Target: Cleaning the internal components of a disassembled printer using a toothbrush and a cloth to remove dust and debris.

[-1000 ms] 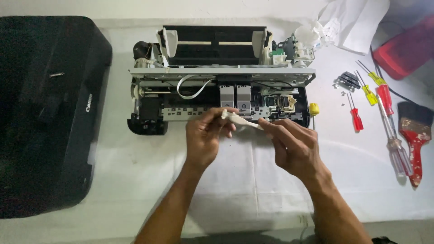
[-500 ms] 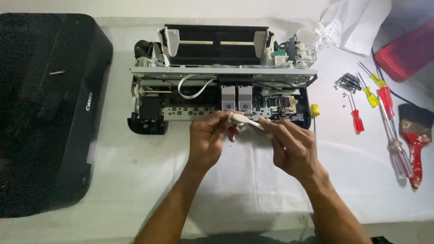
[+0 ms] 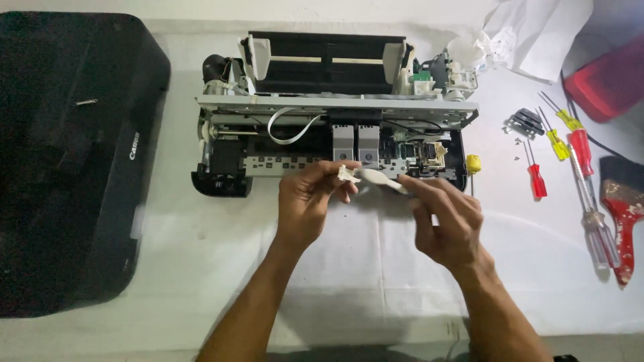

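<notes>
Fingers of both hands pinch one small white plastic part (image 3: 370, 178) near the middle of the frame. Left hand (image 3: 308, 201) has its thumb and fingertips closed on the part's left end, where a small blocky piece sits. Right hand (image 3: 448, 221) has its fingertips closed on the narrower right end. The part lies nearly level between them, just in front of the printer's lower edge and above a white cloth (image 3: 201, 255) that covers the table. Both bare forearms come up from the bottom edge of the frame.

Just behind the hands, in the upper middle of the frame, sits an opened inkjet printer chassis (image 3: 335, 107) with its cover off. Two grey ink cartridges (image 3: 355, 142) stand side by side in its centre, and a flat white ribbon cable (image 3: 292, 127) loops to their left.

At the left of the frame lies the black printer cover (image 3: 67, 161).

At the right of the frame, well apart from the hands, are a yellow-handled screwdriver (image 3: 557, 142), a small red-handled screwdriver (image 3: 537, 179), a long clear-handled screwdriver (image 3: 597, 221) and a paint brush with a red handle (image 3: 622, 201). A red box (image 3: 607, 80) and crumpled white paper (image 3: 530, 33) lie in the upper right corner.
</notes>
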